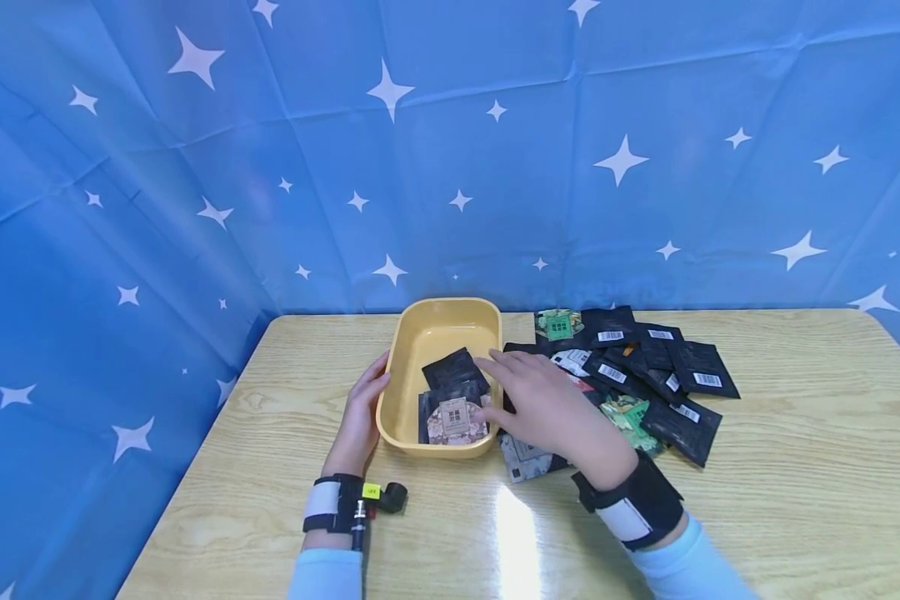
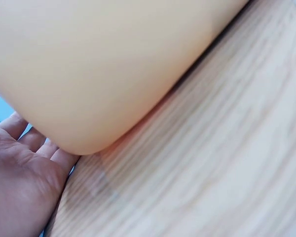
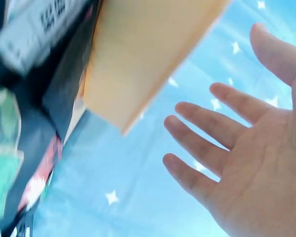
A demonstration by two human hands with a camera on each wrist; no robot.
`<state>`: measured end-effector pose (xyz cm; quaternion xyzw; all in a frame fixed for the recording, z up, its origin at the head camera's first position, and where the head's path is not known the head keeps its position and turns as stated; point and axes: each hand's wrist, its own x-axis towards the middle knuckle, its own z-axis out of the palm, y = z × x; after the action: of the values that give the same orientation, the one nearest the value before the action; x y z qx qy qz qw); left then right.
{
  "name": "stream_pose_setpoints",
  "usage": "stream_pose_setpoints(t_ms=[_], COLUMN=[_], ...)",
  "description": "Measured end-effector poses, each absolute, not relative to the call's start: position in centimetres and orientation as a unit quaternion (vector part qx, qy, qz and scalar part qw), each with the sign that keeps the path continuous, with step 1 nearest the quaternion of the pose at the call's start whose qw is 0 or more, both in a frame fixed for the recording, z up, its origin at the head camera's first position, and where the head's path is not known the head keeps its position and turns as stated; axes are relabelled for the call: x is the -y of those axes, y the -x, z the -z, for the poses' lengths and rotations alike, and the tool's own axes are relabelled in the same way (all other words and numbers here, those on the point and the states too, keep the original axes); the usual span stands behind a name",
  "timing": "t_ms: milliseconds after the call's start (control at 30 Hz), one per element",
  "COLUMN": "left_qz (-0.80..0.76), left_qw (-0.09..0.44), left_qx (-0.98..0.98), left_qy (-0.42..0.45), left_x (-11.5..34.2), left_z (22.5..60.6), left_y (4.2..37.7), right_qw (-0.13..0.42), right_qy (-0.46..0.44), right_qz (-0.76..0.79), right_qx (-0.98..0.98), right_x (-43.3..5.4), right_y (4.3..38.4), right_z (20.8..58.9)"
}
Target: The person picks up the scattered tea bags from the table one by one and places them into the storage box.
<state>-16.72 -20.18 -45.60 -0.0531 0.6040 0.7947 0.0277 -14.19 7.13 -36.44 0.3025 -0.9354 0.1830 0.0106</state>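
A yellow plastic bin (image 1: 437, 310) stands on the wooden table, holding several black sachets (image 1: 456, 372). The top sachet (image 1: 456, 419) in it carries a pinkish floral label. My left hand (image 1: 358, 414) rests against the bin's left wall, its fingers along the outside; in the left wrist view the palm (image 2: 27, 170) is beside the bin's corner. Over the bin's right rim hovers my right hand (image 1: 555, 408), fingers spread. The right wrist view shows that hand (image 3: 251, 143) with straight, parted fingers and nothing in them, apart from the bin wall (image 3: 143, 54).
To the right of the bin lies a loose pile of black sachets (image 1: 682, 429), some showing green, white or grey printed faces. Behind the wooden table (image 1: 817, 433) hangs a blue curtain (image 1: 495, 150) with white stars.
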Motion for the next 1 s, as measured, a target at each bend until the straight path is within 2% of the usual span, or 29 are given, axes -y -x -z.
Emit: stream_pose_setpoints(t_ms=[200,633,1000], left_qz=[-0.79,-0.789,-0.794], left_qw=[0.025,0.035,0.04], left_qx=[-0.611,-0.611,-0.605], left_qy=[0.05,0.052,0.047], left_x=[20.1,20.0,20.6], left_z=[45.6,45.6,45.0], left_y=[16.9,16.5,16.8], right_qw=[0.008,-0.057,-0.089], right_qy=[-0.263,-0.151,-0.107], right_qz=[-0.194,-0.228,-0.187], right_qx=[0.945,0.96,0.972], right_x=[-9.4,-16.5,-19.6], right_y=[15.6,18.6,19.2], right_z=[36.1,36.5,38.3])
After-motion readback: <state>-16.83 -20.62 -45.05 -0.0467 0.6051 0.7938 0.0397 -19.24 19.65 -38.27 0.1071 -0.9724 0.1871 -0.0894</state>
